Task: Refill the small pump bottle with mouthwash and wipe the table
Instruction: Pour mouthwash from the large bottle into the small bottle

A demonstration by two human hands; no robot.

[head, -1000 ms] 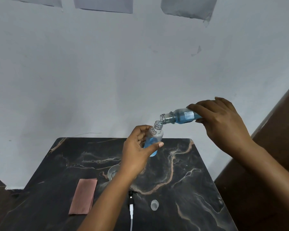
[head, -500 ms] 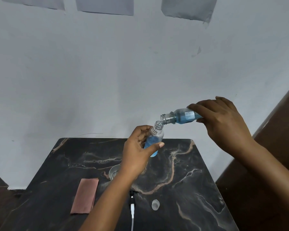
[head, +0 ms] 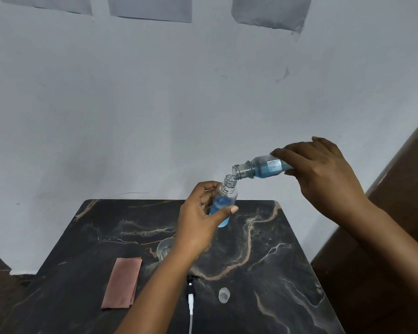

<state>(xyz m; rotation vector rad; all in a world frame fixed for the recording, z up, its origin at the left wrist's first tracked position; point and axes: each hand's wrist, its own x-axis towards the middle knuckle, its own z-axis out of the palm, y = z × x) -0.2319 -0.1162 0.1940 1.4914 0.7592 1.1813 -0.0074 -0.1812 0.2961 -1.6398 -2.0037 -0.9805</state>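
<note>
The refill was under way but not finished: the left hand (head: 198,220) was wrapped round the small clear plastic pump bottle (head: 223,203), thumb across its front, and held it tilted in the air above the far edge of the dark marble-patterned table (head: 270,266), with blue mouthwash filling roughly its lower half and the neck open. The right hand (head: 323,179) was closed over the body of the larger clear bottle of blue mouthwash (head: 263,168), tipped nearly level so that its open mouth sat just above and beside the small bottle's neck (whether liquid was actually running across at that instant I could not tell). What seemed left, judging by the layout, was to top the bottle up, refit the black-and-white pump head (head: 190,295) lying near the table's near edge, cap the big bottle with the small clear cap (head: 224,295) beside it, and wipe the table with the folded pinkish cloth (head: 122,283) lying untouched toward the near left corner
</note>
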